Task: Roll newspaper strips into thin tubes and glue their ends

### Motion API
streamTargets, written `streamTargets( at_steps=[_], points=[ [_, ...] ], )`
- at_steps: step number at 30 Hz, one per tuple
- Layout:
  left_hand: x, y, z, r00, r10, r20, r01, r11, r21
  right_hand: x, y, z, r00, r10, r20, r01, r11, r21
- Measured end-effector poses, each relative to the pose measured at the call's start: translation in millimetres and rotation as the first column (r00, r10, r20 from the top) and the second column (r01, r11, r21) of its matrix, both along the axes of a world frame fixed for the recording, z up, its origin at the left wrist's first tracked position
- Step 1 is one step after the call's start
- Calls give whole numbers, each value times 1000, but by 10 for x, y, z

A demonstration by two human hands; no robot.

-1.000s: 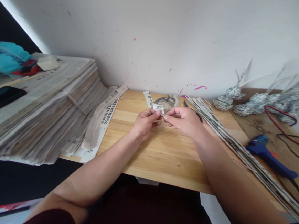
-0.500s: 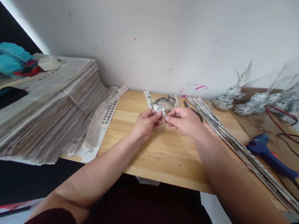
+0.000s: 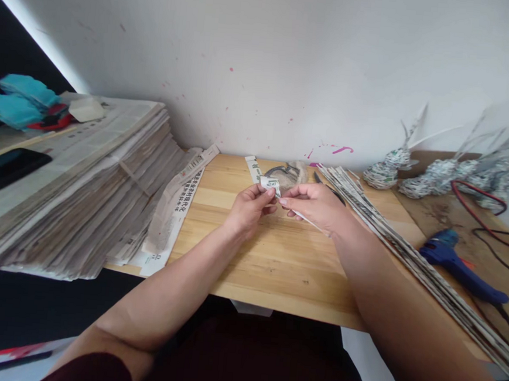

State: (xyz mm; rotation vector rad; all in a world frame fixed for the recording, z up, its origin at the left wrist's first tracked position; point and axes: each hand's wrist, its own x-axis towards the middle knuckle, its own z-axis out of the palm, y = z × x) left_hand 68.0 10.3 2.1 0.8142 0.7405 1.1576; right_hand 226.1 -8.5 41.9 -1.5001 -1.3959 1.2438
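Note:
My left hand (image 3: 253, 207) pinches a narrow strip of printed newspaper (image 3: 271, 184), whose wider, flat end sticks up past the thumb. Close by on the right, my right hand (image 3: 308, 205) is closed on the same strip. A thin white rolled length of it shows below the right palm, running back toward the wrist. Both hands hover over the middle of the wooden table (image 3: 266, 268). Behind them lie another newspaper strip (image 3: 251, 168) and a beige fuzzy bundle (image 3: 297, 173) with a dark curved item on it, partly covered by the hands.
On the left stands a tall newspaper stack (image 3: 127, 186) with loose strips (image 3: 178, 202) beside it and a phone (image 3: 13, 168) on top. At right lie thin paper rods (image 3: 391, 242), a blue glue gun (image 3: 460, 265) with cable, woven paper figures (image 3: 384, 168) and a dark pointed tool (image 3: 317, 177).
A thin rolled part of the strip now shows under my right palm, where it did not before. My hands stay in nearly the same place; the view has shifted very slightly.

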Motion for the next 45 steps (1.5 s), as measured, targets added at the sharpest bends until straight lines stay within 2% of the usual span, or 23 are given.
streamTargets(
  at_steps=[6, 14, 17, 20, 22, 25, 28, 30, 32, 39, 45],
  points=[
    [4, 12, -22, 1000, -2, 18, 2, 999, -39, -16, 89, 1, 996, 5, 86, -6, 1000, 8],
    [-31, 56, -21, 998, 22, 54, -18, 997, -72, -96, 138, 133, 992, 69, 109, -62, 996, -65],
    [-36, 56, 10, 999, 17, 51, -12, 995, -104, -112, 161, 126, 990, 67, 127, -65, 998, -26],
    [-40, 63, 39, 997, 43, 57, -35, 990, -134, -124, 136, 72, 960, 57, 273, -94, 987, 128],
    [-46, 73, 56, 995, 72, 71, -60, 986, -157, -146, 87, 20, 907, -29, 421, -114, 944, 310],
    [-59, 91, 81, 990, 107, 92, -88, 977, -193, -201, 6, -57, 794, -200, 574, -189, 816, 547],
    [-71, 107, 95, 986, 135, 99, -111, 970, -217, -251, -40, -108, 659, -293, 692, -336, 709, 620],
    [-77, 115, 91, 982, 159, 99, -132, 963, -236, -265, -47, -126, 585, -328, 742, -405, 674, 617],
    [-81, 121, 80, 979, 170, 110, -138, 958, -253, -267, -43, -135, 552, -343, 760, -430, 664, 612],
    [-84, 148, 58, 970, 159, 187, -99, 951, -293, -266, -32, -147, 571, -330, 751, -398, 689, 606],
    [-73, 165, 65, 958, 155, 240, -84, 955, -283, -267, -33, -152, 640, -310, 703, -348, 699, 625]
  ],
)
